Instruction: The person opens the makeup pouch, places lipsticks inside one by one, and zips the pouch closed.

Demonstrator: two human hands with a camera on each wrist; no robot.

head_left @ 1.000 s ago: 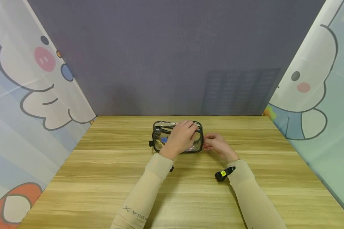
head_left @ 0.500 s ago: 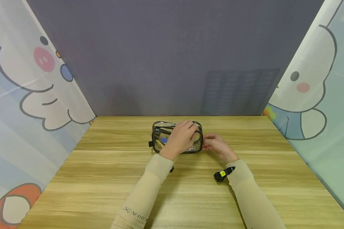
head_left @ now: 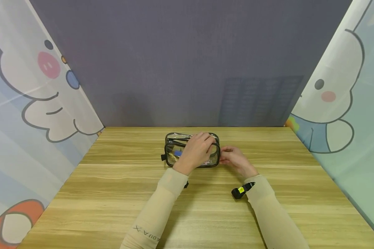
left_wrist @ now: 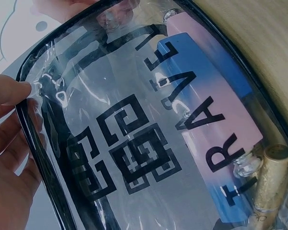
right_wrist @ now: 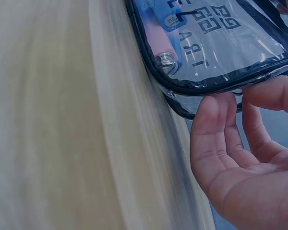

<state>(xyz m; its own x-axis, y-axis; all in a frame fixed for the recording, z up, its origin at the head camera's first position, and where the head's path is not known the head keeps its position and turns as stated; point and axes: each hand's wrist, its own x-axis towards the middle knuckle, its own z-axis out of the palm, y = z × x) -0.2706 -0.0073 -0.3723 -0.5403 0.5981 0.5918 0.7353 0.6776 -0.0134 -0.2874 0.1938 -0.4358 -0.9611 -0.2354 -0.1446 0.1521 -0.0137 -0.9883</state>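
Observation:
A clear pouch point(head_left: 170, 148) with black piping stands on the table near its far edge. Dark lettering and a square logo are printed on its wall. Through the plastic in the left wrist view I see a blue-and-pink long item point(left_wrist: 230, 127) and a gold tube point(left_wrist: 273, 179). My left hand point(head_left: 195, 152) reaches over the pouch and pinches its upper black edge between thumb and fingers. At the pouch's right end, my right hand point(head_left: 237, 162) pinches the black-trimmed edge; whether a zipper pull sits between those fingertips is hidden.
The wood-grain table point(head_left: 112, 193) stretches out around the pouch. A dark grey panel point(head_left: 187, 62) rises behind the far edge. Cartoon-printed curtains point(head_left: 59, 114) border the left and right sides. A black wrist device point(head_left: 238, 192) shows below the right sleeve.
Nearly everything stays in place. The pouch and both hands keep their positions, with only a slight shift of the view.

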